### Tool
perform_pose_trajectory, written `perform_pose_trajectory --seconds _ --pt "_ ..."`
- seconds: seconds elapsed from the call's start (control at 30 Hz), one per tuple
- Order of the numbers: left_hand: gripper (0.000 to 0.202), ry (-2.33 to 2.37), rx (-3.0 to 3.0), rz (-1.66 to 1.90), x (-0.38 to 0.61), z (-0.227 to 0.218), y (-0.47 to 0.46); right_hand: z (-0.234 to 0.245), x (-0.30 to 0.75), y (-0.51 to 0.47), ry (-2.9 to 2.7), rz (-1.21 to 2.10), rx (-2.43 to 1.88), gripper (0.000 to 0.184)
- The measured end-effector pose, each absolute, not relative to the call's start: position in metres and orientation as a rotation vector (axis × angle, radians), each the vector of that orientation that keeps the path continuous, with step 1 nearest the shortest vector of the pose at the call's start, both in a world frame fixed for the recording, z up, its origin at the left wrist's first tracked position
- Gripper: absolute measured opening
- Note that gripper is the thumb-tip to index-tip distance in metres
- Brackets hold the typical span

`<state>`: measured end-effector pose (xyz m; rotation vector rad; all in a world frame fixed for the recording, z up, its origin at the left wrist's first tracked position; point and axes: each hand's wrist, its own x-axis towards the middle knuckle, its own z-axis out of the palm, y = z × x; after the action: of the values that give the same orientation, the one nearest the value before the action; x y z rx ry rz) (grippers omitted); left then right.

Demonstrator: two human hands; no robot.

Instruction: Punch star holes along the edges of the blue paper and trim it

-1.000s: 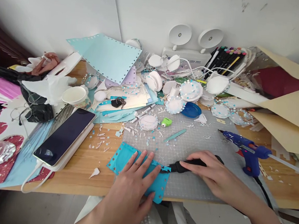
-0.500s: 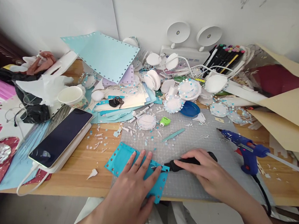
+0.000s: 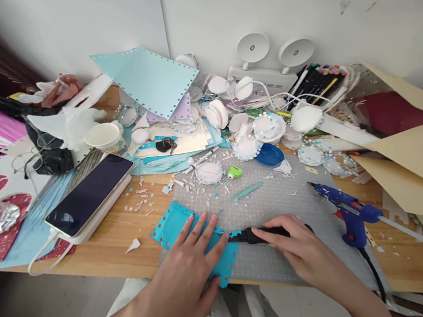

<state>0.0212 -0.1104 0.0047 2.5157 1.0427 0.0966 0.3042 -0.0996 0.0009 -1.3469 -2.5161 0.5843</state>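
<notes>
My left hand (image 3: 187,270) lies flat with fingers spread, pressing down a bright blue sheet of paper (image 3: 178,217) that has star-shaped holes along its edges. My right hand (image 3: 296,245) is closed around a black utility knife (image 3: 260,235). The knife's tip points left at the paper's upper edge, close to my left fingertips. Along that edge, a narrow punched strip is partly separated from the sheet. Beneath the paper is a grey cutting mat (image 3: 278,199). My left hand covers the middle of the sheet.
A blue glue gun (image 3: 355,213) lies at the right, its cable running off the front. A phone (image 3: 90,194) rests on a white block at the left. Behind are a green punch (image 3: 234,172), a blue lid (image 3: 270,155), white discs, paper scraps and keys (image 3: 166,145).
My right hand and the utility knife have shifted a little to the right along the paper's upper edge. The left hand stays pressed on the sheet.
</notes>
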Motion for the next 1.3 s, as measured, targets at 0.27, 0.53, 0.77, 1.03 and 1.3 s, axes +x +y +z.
perform_pose_trajectory --seconds 0.27,0.53,0.77,1.03,1.3 --pt "0.07 1.039 2.532 0.131 0.02 0.004 -0.11 0.0 0.302 -0.097 -2.55 0.605 -1.318 0.047" --pt "0.077 1.068 2.509 0.128 0.024 0.002 -0.112 -0.001 0.297 -0.094 -2.541 0.592 -1.269 0.046" --pt "0.064 0.927 2.54 0.072 0.011 0.006 -0.1 0.006 0.304 -0.107 -2.578 0.659 -1.331 0.046" --pt "0.062 1.024 2.654 0.127 -0.003 -0.005 -0.097 -0.001 0.305 -0.12 -2.603 0.638 -1.351 0.052" --pt "0.061 0.994 2.682 0.119 -0.005 -0.011 -0.097 -0.001 0.306 -0.116 -2.601 0.631 -1.35 0.05"
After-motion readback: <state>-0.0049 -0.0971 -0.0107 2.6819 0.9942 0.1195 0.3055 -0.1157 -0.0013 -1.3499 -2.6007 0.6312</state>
